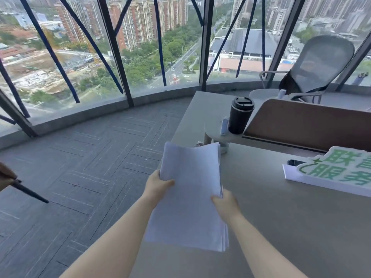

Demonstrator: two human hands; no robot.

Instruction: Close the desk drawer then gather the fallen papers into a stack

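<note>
Two bare hands hold a thick stack of white papers (190, 189) just above the corner of a pale grey worktop (291, 227), high over a city seen through floor-to-ceiling glass. The left hand (158, 184) pinches the stack's left edge, thumb on top and fingers clamped beneath, while the right hand (224, 203) grips the right edge the same way, a two-sided hold that seems meant to keep the loose sheets square. The far end curls up slightly and the right-hand edges fan a little, as soft, thin paper does. No sheets show on the grey carpet tiles (84, 161), which suggests the gathering is nearly done; the desk drawer is out of view, so its state cannot be told. Farther along the worktop stand a matte black travel cup (240, 117) with a lid, a brown curved divider panel (313, 125) and a foam-like white sign with green characters (337, 171). A mesh-backed office chair (319, 65) sits beyond.
</note>
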